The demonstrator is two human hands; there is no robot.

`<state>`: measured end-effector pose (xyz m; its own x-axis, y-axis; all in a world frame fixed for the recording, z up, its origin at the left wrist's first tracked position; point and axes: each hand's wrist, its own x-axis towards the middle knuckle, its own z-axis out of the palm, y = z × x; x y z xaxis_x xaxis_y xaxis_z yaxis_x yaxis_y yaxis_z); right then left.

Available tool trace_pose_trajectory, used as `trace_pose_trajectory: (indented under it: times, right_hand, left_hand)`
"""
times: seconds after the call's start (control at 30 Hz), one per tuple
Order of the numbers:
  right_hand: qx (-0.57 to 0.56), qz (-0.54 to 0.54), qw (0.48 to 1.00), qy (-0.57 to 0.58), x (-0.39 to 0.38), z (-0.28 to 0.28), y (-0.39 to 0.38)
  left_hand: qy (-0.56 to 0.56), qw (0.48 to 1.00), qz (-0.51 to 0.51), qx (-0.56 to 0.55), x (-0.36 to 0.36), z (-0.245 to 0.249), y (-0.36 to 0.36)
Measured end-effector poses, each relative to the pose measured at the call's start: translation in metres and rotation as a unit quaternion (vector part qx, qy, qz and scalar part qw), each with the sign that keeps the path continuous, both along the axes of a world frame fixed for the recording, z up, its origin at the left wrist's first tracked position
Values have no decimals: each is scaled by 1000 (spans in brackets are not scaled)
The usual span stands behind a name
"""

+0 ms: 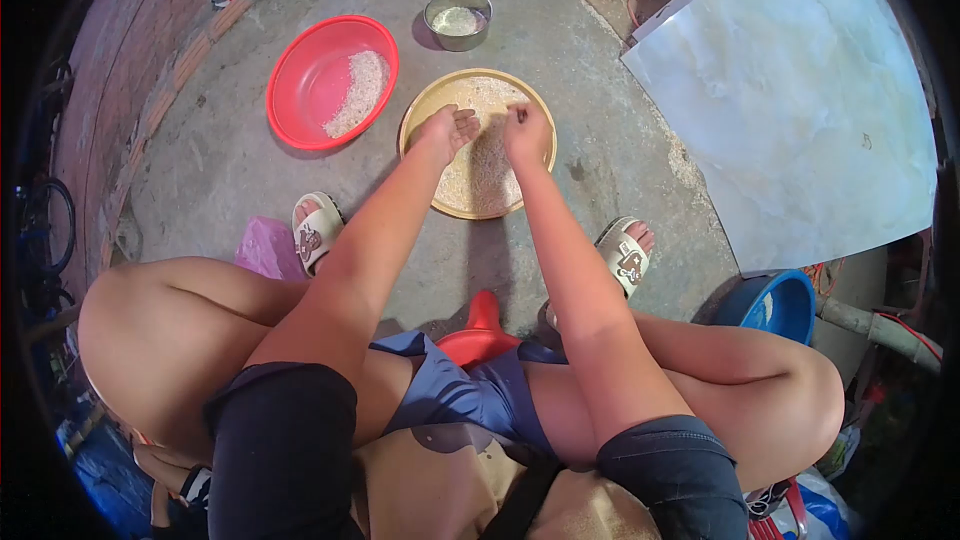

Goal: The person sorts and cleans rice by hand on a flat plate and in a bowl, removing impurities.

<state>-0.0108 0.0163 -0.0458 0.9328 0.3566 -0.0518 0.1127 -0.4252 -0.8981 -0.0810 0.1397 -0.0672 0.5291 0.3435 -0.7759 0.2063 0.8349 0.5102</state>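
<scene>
A round yellow tray [473, 212] lies on the concrete floor between my feet, with pale rice-like grains [478, 183] spread across it. Over its left side is my left hand [449, 133], palm turned up, fingers stretched out and slightly curled; I see nothing held in it. On the right side of the tray, my right hand [528, 134] has its fingers pinched together. A small dark spot shows at those fingertips, too small to name. Both hands cast a shadow over the grains.
Left of the tray stands a red basin [303, 80] with white grains [361, 90] along one side. A metal bowl [458, 43] holding grains is behind. Right lie a marbled sheet [790, 100] and a blue basin [800, 302]. A pink plastic bag [268, 248] sits by my left foot.
</scene>
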Motion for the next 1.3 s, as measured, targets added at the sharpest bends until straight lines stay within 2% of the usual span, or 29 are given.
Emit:
trace_pose_trajectory:
  times: [0.07, 0.13, 0.17, 0.23, 0.27, 0.3, 0.37, 0.4, 0.47, 0.5, 0.57, 0.7, 0.8, 0.9, 1.23, 1.3]
  right_hand:
    - [26, 33, 998, -44, 0, 14, 9]
    - [62, 244, 959, 133, -4, 27, 22]
    - [61, 246, 958, 133, -5, 27, 24]
    - [100, 145, 984, 28, -10, 25, 26]
    - [97, 101, 989, 46, -10, 28, 22]
    - [98, 102, 989, 48, -5, 18, 17]
    - [-9, 24, 996, -84, 3, 1, 6]
    - [-9, 26, 996, -83, 5, 2, 0]
    - [-128, 46, 973, -188, 2, 0, -15]
    - [-130, 47, 972, -188, -2, -2, -19]
    - [-174, 105, 924, -323, -11, -3, -28]
    - [-157, 161, 925, -307, -29, 3, -26]
    - [-96, 253, 921, -281, -40, 1, -21]
    - [-86, 280, 921, -259, -46, -8, -17]
    - [-74, 257, 935, -232, -41, -15, -9]
    - [-26, 170, 970, -171, -40, -9, -6]
  left_hand:
    - [1, 1000, 19, -21, 8, -4, 0]
    - [-20, 998, 42, -43, 13, 4, -1]
    - [-20, 998, 44, -44, 16, -2, 1]
    - [-54, 996, 59, -33, 21, -13, 8]
    - [-20, 998, 54, -30, 16, 26, -1]
    - [-19, 998, 55, -29, 16, 18, 3]
    - [-39, 989, 106, -99, 16, 3, 9]
    - [-39, 994, 83, -66, 13, 2, 9]
    - [-28, 995, 78, -55, 9, 1, 11]
    - [-16, 996, 71, -44, 8, 0, 12]
    - [-27, 996, 72, -41, 2, 1, 12]
    - [-36, 996, 83, -27, 2, 5, 13]
    - [-50, 994, 93, -23, 3, 4, 14]
    - [-44, 995, 89, -20, 3, 5, 13]
    - [-43, 996, 73, -3, 1, 7, 11]
    - [-43, 997, 68, -4, 2, 5, 12]
